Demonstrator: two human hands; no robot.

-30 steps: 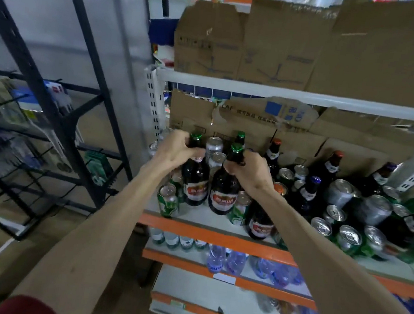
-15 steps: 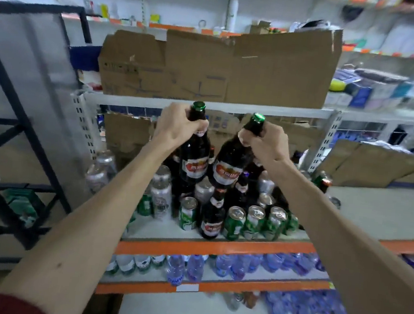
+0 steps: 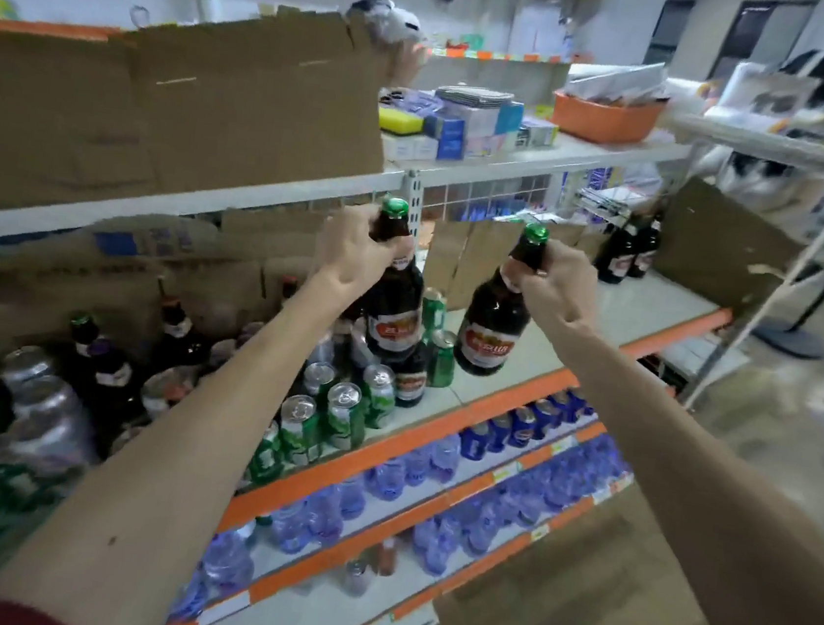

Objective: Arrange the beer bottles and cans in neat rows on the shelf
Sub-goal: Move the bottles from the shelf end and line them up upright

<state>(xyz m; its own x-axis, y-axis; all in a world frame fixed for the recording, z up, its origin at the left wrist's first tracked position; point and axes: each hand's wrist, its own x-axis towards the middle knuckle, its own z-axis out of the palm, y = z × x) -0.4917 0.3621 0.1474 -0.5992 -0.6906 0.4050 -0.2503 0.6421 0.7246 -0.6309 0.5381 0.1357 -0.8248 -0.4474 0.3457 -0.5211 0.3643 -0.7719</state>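
L hand [image 3: 350, 254]: fingers curled tight round neck of left bottle [image 3: 393, 320], brown w/ green cap, held clear above cans [image 3: 344, 417] on shelf [image 3: 667, 310]. R hand [image 3: 556, 287] grips right bottle [image 3: 493, 326] by neck, tilted, over bare shelf. Farther back, two more bottles [image 3: 617, 256] stand upright beside cardboard [image 3: 725, 245].

Pretty clearly a small grocery shop. You've got metal retail shelving [image 3: 680, 332] with orange front edges and price tags [image 3: 504, 472] stuck on them. Water bottles [image 3: 559, 488] fill the lower levels in rows, there are beer cans [image 3: 344, 415] and beer bottles [image 3: 630, 252] higher up, and boxed goods [image 3: 472, 129] on top.
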